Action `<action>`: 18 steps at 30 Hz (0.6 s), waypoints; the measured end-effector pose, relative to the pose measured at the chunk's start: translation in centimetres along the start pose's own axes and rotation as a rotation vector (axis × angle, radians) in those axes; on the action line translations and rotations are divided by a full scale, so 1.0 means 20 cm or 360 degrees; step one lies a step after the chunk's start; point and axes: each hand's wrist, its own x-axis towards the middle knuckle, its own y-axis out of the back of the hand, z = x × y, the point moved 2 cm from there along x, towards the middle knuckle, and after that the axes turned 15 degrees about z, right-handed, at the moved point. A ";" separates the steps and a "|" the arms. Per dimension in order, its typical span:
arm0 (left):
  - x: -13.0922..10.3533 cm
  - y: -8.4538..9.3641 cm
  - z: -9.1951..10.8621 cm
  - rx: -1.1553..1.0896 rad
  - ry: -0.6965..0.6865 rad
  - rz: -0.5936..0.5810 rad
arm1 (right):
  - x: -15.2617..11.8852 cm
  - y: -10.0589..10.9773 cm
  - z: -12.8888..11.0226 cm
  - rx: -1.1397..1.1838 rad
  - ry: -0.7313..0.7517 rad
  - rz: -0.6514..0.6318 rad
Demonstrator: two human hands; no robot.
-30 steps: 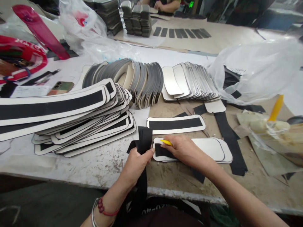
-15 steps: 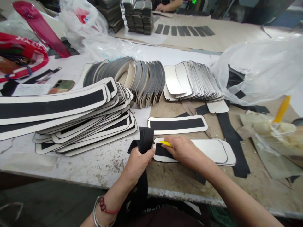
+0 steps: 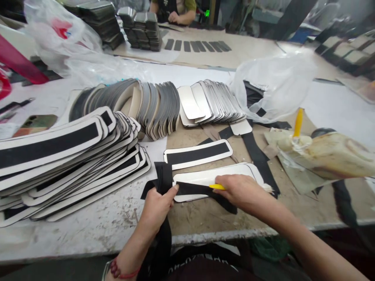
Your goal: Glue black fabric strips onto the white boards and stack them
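My left hand (image 3: 159, 203) is closed on a folded black strip (image 3: 163, 175), its thumb pressing the strip at the left end of a white panel (image 3: 205, 175). From there the strip runs right across the panel, and its loose end hangs over the panel's front edge onto the table. My right hand (image 3: 238, 189) is closed around a yellow-handled brush (image 3: 216, 187), the handle tip pointing left over the strip. Pale bristles show beyond the hand. Behind lies a white panel with a black strip on it (image 3: 199, 153).
Left is a pile of strip-covered panels (image 3: 88, 168). Behind stand curved grey pieces (image 3: 158, 109) and white panels (image 3: 216, 103). At right are a plastic bag (image 3: 278, 86) and a glue-smeared container (image 3: 331, 156) with a yellow handle (image 3: 298, 123). Another person's hand (image 3: 174, 17) is across the table.
The view has swung right, so things sit further left. My right hand has moved right along the panel. The strip's right part now slants off the panel's front edge.
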 end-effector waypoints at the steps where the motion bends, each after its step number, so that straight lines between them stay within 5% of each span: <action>1: 0.00 0.00 0.00 0.0009 0.0006 -0.0004 | -0.04 0.01 0.07 0.0006 -0.0073 0.0018; 6: 0.00 0.00 0.00 0.0060 0.0036 0.0017 | -0.14 0.01 0.30 -0.0092 -0.0367 0.0255; 18: 0.00 0.00 -0.02 0.0052 0.0048 0.0093 | -0.05 -0.02 0.26 -0.0439 -0.0422 0.0252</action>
